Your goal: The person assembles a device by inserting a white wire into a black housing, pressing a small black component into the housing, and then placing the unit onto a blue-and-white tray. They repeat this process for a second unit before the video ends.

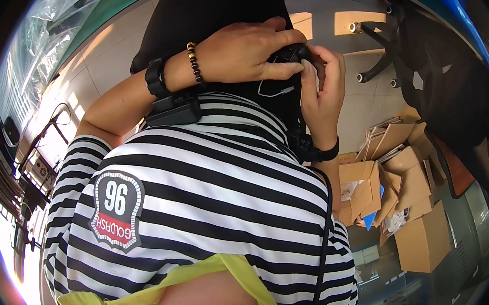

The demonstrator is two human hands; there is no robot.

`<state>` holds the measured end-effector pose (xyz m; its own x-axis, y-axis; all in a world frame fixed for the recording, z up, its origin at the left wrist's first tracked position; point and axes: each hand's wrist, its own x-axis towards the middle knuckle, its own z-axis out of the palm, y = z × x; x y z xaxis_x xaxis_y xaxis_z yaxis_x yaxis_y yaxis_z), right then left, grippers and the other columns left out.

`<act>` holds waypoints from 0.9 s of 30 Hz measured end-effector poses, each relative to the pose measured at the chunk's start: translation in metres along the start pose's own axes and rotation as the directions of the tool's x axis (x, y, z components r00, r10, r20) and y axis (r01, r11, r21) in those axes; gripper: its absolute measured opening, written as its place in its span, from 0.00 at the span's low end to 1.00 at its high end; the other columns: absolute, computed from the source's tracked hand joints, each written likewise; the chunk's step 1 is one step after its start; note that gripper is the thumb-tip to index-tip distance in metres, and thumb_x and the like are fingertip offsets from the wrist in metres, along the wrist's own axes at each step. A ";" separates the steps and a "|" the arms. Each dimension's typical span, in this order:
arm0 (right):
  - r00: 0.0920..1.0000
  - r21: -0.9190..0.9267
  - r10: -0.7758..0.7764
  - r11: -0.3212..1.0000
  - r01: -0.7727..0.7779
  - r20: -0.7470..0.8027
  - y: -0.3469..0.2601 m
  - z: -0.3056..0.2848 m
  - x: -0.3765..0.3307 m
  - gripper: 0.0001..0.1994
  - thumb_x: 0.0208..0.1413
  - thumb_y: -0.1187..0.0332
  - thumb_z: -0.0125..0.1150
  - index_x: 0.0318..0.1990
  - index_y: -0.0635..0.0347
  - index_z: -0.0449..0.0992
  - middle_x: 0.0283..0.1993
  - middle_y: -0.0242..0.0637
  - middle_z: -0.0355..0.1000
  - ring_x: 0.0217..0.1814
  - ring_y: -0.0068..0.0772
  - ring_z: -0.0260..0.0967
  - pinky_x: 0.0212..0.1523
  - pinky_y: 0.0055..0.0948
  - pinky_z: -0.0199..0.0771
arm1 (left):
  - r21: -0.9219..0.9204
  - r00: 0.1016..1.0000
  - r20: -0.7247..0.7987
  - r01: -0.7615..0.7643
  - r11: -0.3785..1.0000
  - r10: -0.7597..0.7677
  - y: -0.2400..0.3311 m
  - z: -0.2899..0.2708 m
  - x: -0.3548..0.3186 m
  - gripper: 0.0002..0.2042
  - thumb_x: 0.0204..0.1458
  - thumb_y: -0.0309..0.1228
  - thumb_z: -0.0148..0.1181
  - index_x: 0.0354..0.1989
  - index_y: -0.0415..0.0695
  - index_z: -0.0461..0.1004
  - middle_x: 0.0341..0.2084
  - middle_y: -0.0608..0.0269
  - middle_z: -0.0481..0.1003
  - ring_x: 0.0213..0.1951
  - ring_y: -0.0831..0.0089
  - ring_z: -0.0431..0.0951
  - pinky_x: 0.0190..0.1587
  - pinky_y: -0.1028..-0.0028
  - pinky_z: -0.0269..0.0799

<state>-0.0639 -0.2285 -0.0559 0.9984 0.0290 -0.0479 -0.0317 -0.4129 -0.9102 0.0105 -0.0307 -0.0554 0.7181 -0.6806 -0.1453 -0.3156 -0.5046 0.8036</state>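
Over my dark-clad lap, both hands meet at a small black rounded device (290,54), whose exact kind I cannot make out. My left hand (237,53) comes across from the left, closed on the device with thumb below and fingers above. On the device's other side, my right hand (323,90) is curled, its thumb and fingertips pinching the edge. Just below the device hangs a thin white wire (268,95) with a small pale connector at its end. Part of the device is hidden behind my fingers.
Black straps circle both wrists, and a black box (175,111) sits by the left one. A black cable (326,237) runs down my striped shirt. Cardboard boxes (406,186) pile up at the right, near a wheeled chair base (378,62). Clear plastic (55,20) lies far left.
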 end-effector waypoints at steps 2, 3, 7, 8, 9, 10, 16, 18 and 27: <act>1.000 0.009 -0.021 1.000 0.021 0.009 -0.003 -0.002 0.000 0.15 0.61 0.76 0.58 0.55 0.65 0.71 0.52 0.46 0.69 0.54 0.45 0.70 0.56 0.34 0.72 | 0.000 0.999 0.035 -0.005 1.000 0.005 0.002 -0.003 0.000 0.28 0.59 0.53 0.57 0.61 0.48 0.73 0.48 0.50 0.75 0.43 0.53 0.82 0.47 0.61 0.79; 0.999 0.018 -0.041 0.999 0.040 0.018 -0.005 -0.003 0.000 0.15 0.61 0.76 0.58 0.55 0.65 0.71 0.51 0.46 0.69 0.54 0.45 0.70 0.55 0.34 0.71 | -0.001 0.999 0.053 -0.007 1.000 0.007 0.002 -0.004 0.000 0.28 0.59 0.53 0.57 0.61 0.47 0.72 0.48 0.49 0.75 0.43 0.53 0.82 0.47 0.61 0.79; 0.995 -0.058 -0.061 0.996 0.066 0.079 -0.004 -0.010 -0.002 0.16 0.65 0.77 0.56 0.59 0.67 0.68 0.54 0.43 0.67 0.58 0.39 0.69 0.60 0.32 0.71 | -0.006 1.000 0.011 0.001 1.000 -0.001 0.000 -0.001 0.001 0.28 0.59 0.53 0.57 0.60 0.47 0.72 0.48 0.50 0.75 0.44 0.52 0.81 0.47 0.61 0.79; 0.993 -0.098 -0.061 0.993 0.071 0.102 -0.003 -0.011 -0.002 0.16 0.66 0.78 0.55 0.60 0.67 0.67 0.56 0.42 0.66 0.61 0.35 0.69 0.63 0.31 0.71 | -0.007 1.000 0.011 0.001 1.000 -0.001 0.001 0.000 0.001 0.28 0.59 0.53 0.57 0.60 0.47 0.72 0.48 0.50 0.75 0.44 0.52 0.81 0.47 0.61 0.79; 0.993 -0.098 -0.061 0.993 0.071 0.101 -0.003 -0.010 -0.002 0.16 0.66 0.78 0.55 0.60 0.67 0.67 0.56 0.42 0.66 0.61 0.35 0.69 0.63 0.31 0.71 | -0.013 1.000 0.016 0.008 1.000 -0.008 0.000 0.000 0.001 0.28 0.59 0.53 0.57 0.60 0.47 0.72 0.48 0.50 0.75 0.44 0.52 0.81 0.47 0.61 0.79; 0.995 -0.078 -0.056 0.995 0.063 0.080 -0.002 -0.009 -0.002 0.16 0.65 0.76 0.56 0.59 0.67 0.68 0.55 0.43 0.66 0.58 0.39 0.69 0.60 0.33 0.71 | -0.019 1.000 0.022 0.015 1.000 -0.014 0.000 -0.001 0.002 0.28 0.59 0.54 0.57 0.60 0.47 0.72 0.48 0.50 0.75 0.43 0.53 0.82 0.47 0.61 0.79; 0.993 -0.034 -0.020 0.999 0.024 0.117 -0.002 -0.012 -0.003 0.16 0.66 0.79 0.54 0.60 0.68 0.67 0.55 0.41 0.65 0.60 0.34 0.69 0.62 0.30 0.71 | -0.011 1.000 0.031 0.004 1.000 -0.004 0.000 -0.002 0.001 0.27 0.59 0.54 0.57 0.60 0.47 0.73 0.47 0.51 0.75 0.43 0.54 0.82 0.46 0.62 0.79; 0.993 -0.006 -0.025 1.000 0.026 0.114 -0.004 -0.012 -0.004 0.16 0.66 0.79 0.54 0.60 0.68 0.67 0.55 0.41 0.65 0.60 0.34 0.69 0.62 0.30 0.71 | -0.010 1.000 0.022 -0.006 1.000 0.006 0.000 -0.001 0.000 0.27 0.59 0.54 0.58 0.60 0.48 0.73 0.47 0.51 0.75 0.43 0.54 0.82 0.46 0.62 0.79; 0.992 -0.044 0.044 0.998 -0.039 0.120 -0.002 -0.013 0.000 0.15 0.67 0.78 0.53 0.60 0.68 0.67 0.56 0.40 0.65 0.58 0.31 0.69 0.58 0.24 0.70 | 0.036 0.988 0.149 -0.032 0.999 0.026 0.009 -0.005 -0.002 0.26 0.61 0.51 0.59 0.61 0.48 0.70 0.49 0.53 0.74 0.43 0.54 0.81 0.46 0.63 0.78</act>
<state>-0.0631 -0.2397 -0.0489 0.9833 0.1201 -0.1370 -0.0685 -0.4531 -0.8888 0.0092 -0.0307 -0.0450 0.6090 -0.7651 -0.2091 -0.3603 -0.5018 0.7864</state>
